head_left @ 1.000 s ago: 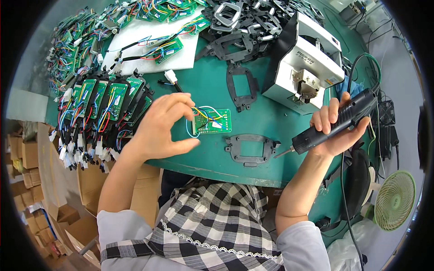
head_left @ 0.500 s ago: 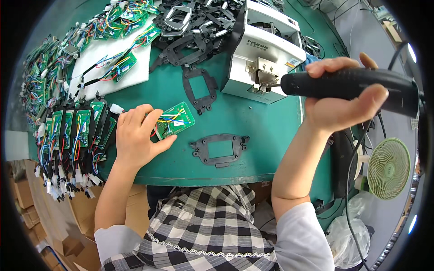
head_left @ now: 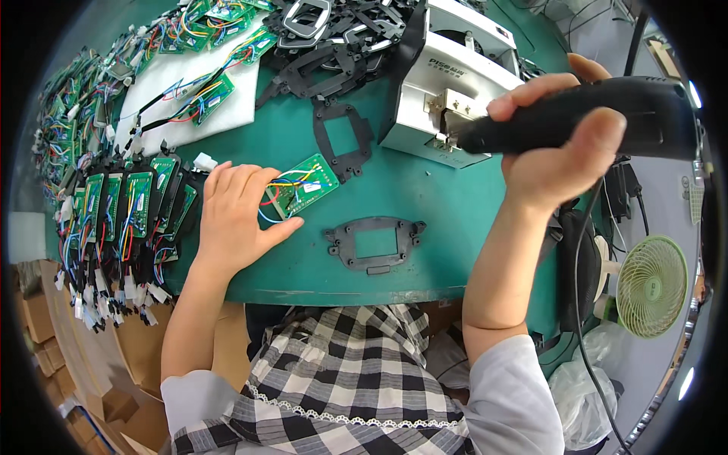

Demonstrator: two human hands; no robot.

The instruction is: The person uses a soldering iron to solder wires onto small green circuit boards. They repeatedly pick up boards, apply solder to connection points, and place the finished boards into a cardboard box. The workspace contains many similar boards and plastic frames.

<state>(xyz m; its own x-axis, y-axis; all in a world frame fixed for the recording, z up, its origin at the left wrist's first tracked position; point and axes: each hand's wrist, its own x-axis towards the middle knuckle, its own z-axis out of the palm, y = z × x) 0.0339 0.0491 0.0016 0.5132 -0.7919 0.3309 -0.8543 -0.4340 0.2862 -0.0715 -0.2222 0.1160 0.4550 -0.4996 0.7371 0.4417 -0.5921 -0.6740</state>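
Note:
My left hand (head_left: 239, 216) is curled over the left end of a green circuit board (head_left: 309, 186), its thumb held out to the side. Coloured wires run from the board under my palm, and a white plug (head_left: 204, 161) pokes out on the far side. What the fingertips grip is partly hidden. In my right hand (head_left: 557, 171) is a black electric screwdriver (head_left: 576, 117), lying nearly level, its nose at the outlet of a white screw feeder (head_left: 432, 114). A black plastic frame (head_left: 353, 258) lies flat before me; another black frame (head_left: 328, 144) lies beyond the board.
Wired circuit boards (head_left: 138, 205) stand in a row at the left, with more heaped behind. A white foam sheet (head_left: 235, 106) carries several boards. Black frames (head_left: 326, 64) are piled at the back. A green fan (head_left: 652, 288) and a hanging cable (head_left: 580, 303) are at the right.
The screwdriver's nose has come left and closer against the feeder's outlet. My left hand and the circuit board have shifted slightly away from me. The whole view has tilted a little.

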